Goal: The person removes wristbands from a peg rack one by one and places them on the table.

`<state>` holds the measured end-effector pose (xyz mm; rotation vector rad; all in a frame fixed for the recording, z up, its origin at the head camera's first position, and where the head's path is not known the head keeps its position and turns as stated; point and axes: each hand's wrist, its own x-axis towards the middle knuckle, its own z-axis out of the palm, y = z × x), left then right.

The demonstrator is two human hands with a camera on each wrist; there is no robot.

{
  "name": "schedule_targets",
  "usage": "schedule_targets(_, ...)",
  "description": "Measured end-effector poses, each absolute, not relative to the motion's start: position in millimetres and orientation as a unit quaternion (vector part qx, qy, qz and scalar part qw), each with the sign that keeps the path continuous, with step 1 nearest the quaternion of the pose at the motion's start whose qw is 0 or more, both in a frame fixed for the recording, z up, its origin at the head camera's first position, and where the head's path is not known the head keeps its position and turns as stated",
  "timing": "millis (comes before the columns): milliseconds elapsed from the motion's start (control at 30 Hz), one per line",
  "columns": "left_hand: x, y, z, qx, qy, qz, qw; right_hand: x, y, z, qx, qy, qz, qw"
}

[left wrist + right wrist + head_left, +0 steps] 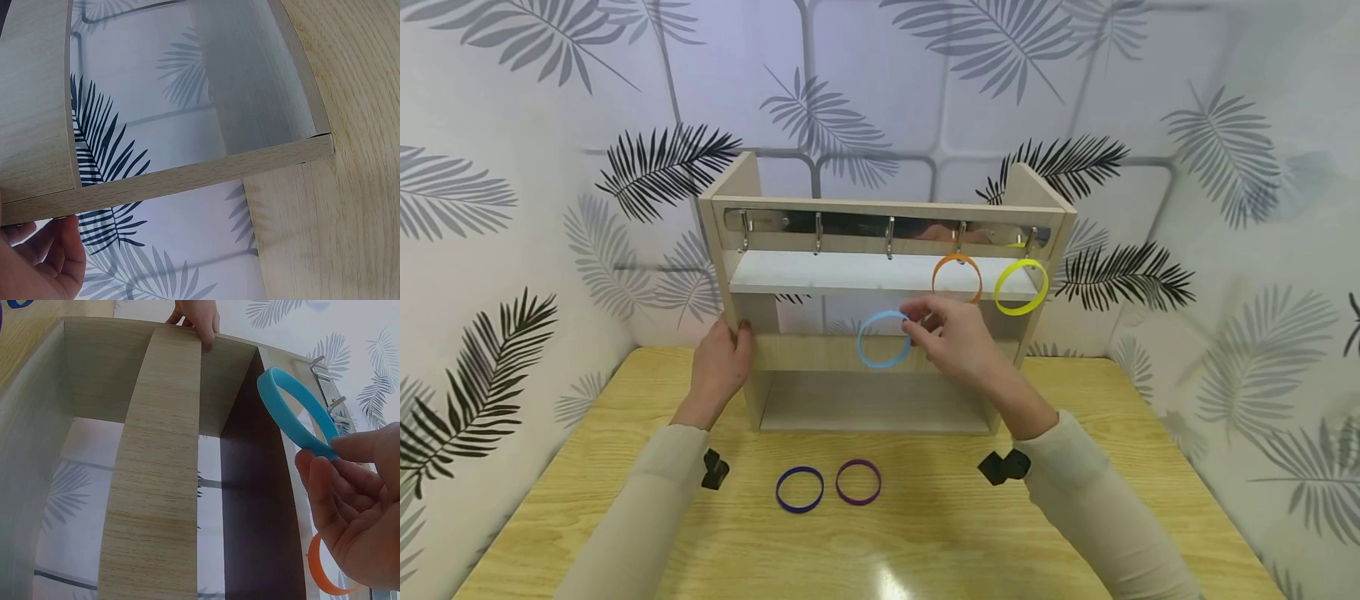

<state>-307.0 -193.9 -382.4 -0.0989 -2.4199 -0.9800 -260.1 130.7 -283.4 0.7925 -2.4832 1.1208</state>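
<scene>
A light blue silicone wristband (pixel 883 340) is pinched between the thumb and fingers of my right hand (pixel 958 337), in front of the wooden shelf unit (pixel 880 400). In the right wrist view the wristband (pixel 294 412) stands out from the fingertips as a full ring. My left hand (pixel 721 358) grips the unit's left side panel at mid height. Along the top runs a metal hook rail (pixel 850 223) with several hooks. An orange wristband (pixel 957 279) hangs from the second hook from the right, and a yellow wristband (pixel 1021 287) hangs from the rightmost.
On the wooden table (pixel 940 533) in front of the unit lie a dark blue wristband (pixel 800 489) and a purple wristband (pixel 858 482), side by side. Behind the unit rises a wall with leaf-patterned paper (pixel 880 108).
</scene>
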Motion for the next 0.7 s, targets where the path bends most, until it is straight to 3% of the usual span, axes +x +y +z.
schedule_targets(700,-305.9,-193.5,-382.1,-0.041,-0.890,-0.367,0.267,-262.1,126.3,-307.8,0.284,-0.859,0.416,0.096)
